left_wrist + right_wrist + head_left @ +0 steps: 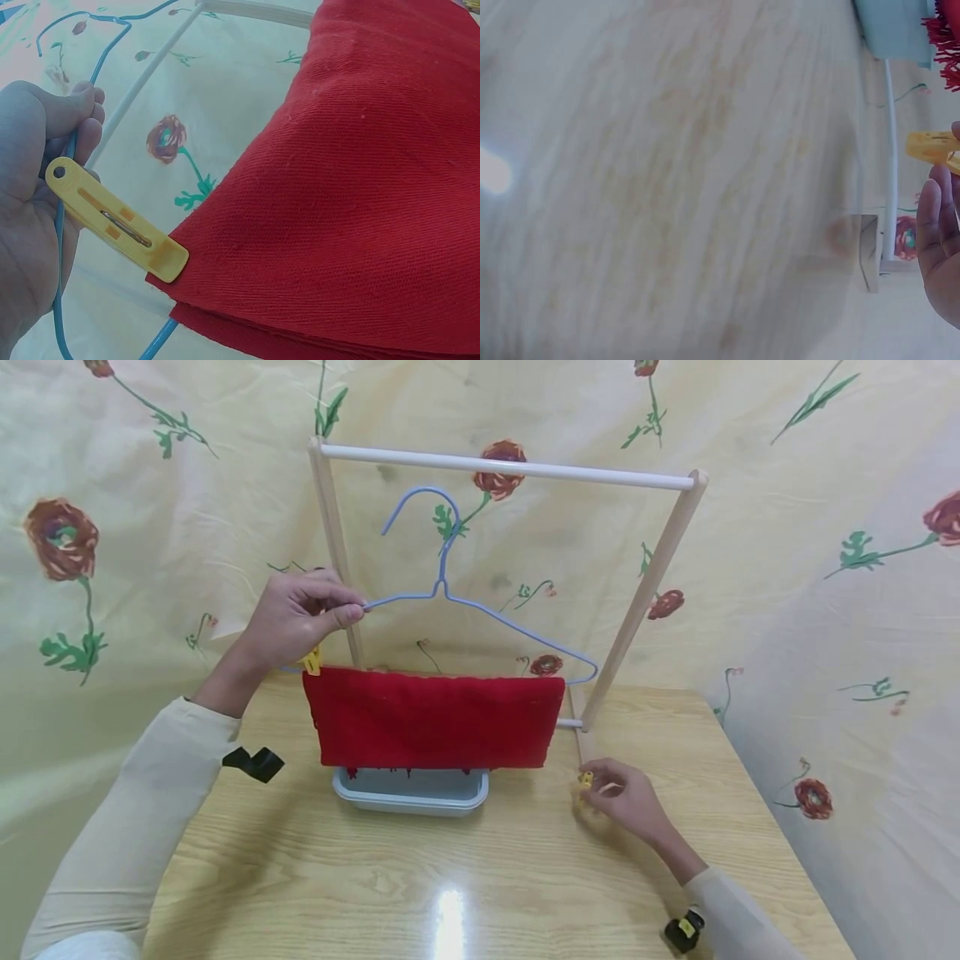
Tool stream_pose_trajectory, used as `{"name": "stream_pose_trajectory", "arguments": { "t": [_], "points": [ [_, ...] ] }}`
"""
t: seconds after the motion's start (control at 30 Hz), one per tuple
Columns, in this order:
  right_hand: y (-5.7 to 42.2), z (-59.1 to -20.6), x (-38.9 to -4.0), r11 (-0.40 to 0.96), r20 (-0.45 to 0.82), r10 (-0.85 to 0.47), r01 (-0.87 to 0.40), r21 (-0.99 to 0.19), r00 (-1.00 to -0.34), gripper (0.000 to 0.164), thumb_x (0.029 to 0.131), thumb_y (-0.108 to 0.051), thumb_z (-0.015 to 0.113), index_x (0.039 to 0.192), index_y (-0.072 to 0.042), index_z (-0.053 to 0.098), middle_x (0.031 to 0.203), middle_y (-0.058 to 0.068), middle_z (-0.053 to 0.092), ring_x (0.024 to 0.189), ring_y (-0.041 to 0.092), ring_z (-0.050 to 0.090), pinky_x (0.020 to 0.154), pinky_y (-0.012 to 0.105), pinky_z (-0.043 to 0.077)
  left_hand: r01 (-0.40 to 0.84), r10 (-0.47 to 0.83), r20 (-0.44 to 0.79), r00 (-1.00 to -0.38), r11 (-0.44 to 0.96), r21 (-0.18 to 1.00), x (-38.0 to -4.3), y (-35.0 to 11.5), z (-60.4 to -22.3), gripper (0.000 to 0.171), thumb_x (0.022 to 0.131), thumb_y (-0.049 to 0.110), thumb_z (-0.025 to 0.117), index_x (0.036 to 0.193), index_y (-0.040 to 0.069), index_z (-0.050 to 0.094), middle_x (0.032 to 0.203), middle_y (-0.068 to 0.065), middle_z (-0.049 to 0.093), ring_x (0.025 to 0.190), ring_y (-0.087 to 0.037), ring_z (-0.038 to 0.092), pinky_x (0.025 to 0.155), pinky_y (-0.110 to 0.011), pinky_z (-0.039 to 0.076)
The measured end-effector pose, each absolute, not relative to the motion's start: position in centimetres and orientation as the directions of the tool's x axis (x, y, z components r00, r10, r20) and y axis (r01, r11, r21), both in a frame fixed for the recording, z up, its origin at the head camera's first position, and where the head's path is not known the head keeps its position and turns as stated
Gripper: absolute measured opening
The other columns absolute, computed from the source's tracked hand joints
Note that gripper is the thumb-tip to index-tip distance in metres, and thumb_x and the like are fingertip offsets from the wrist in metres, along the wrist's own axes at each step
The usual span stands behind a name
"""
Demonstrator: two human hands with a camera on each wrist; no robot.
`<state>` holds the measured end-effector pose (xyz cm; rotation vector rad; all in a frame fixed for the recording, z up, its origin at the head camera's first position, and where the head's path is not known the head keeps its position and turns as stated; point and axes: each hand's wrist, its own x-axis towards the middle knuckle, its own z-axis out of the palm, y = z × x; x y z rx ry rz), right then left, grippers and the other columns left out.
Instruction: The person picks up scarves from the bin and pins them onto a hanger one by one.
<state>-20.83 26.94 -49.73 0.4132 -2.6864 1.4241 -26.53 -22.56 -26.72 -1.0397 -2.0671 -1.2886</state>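
Observation:
My left hand (292, 614) grips the left shoulder of a blue wire hanger (517, 631), holding it up with its hook at the top. Folded over the hanger's lower bar hangs a red cloth (435, 718). A yellow clothespin (120, 221) clips the cloth's left corner, close to the left palm in the left wrist view. Lower right, my right hand (626, 797) pinches a second yellow clothespin (587, 778) between thumb and fingers, to the right of the cloth. Red fringe (943, 49) shows at the cloth's edge in the right wrist view.
Behind the hanger stands a rack with a white top rail (510, 467) and wooden side posts (645, 593). A pale blue tray (412, 802) sits on the wooden table (360, 877), partly hidden under the cloth. A flowered curtain (570, 410) covers the wall behind.

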Motion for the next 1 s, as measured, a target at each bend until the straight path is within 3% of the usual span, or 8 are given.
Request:
{"name": "stream_pose_trajectory", "arguments": {
  "t": [0.23,0.53,0.77,1.0],
  "points": [
    [27.0,-48.7,-20.4,0.523,0.262,-0.223,-0.342,-0.781,-0.939,0.033,0.09,-0.006,0.077,0.122,-0.003,0.07,0.097,0.008,0.074,0.084,0.008,0.067,0.073,0.026,0.058,0.802,0.348,0.722,-0.598,0.275,0.531,-26.4,-22.5,-26.7,0.017,0.084,-0.015,0.073,0.096,-0.004,0.078,0.078,0.005,0.066,0.065,-0.014,0.047,0.055,-0.024,0.037],
    [27.1,-46.1,-19.7,0.442,0.332,-0.157,-0.367,-0.818,-0.93,0.027,0.09,-0.002,0.076,0.115,0.005,0.07,0.099,0.015,0.076,0.081,0.006,0.071,0.073,0.02,0.057,0.813,0.358,0.731,-0.581,0.268,0.516,-26.5,-22.4,-26.7,0.017,0.083,-0.017,0.073,0.094,-0.005,0.078,0.077,0.005,0.066,0.065,-0.013,0.047,0.055,-0.024,0.036],
    [26.9,-43.1,-19.2,0.391,0.402,-0.157,-0.431,-0.813,-0.902,0.031,0.084,0.008,0.078,0.113,0.008,0.067,0.098,0.0,0.075,0.081,0.007,0.071,0.077,0.019,0.058,0.813,0.368,0.725,-0.582,0.26,0.521,-27.2,-22.7,-26.5,0.016,0.084,-0.016,0.073,0.095,-0.005,0.078,0.076,0.005,0.066,0.063,-0.013,0.047,0.054,-0.024,0.036],
    [26.2,-40.7,-19.0,0.43,0.45,-0.204,-0.492,-0.757,-0.87,0.036,0.08,0.009,0.081,0.113,0.004,0.068,0.097,-0.004,0.073,0.078,0.008,0.069,0.078,0.018,0.056,0.813,0.373,0.722,-0.583,0.247,0.528,-27.9,-23.0,-26.3,0.016,0.084,-0.016,0.073,0.094,-0.005,0.078,0.076,0.006,0.065,0.063,-0.013,0.046,0.054,-0.024,0.036]
  ]
}}
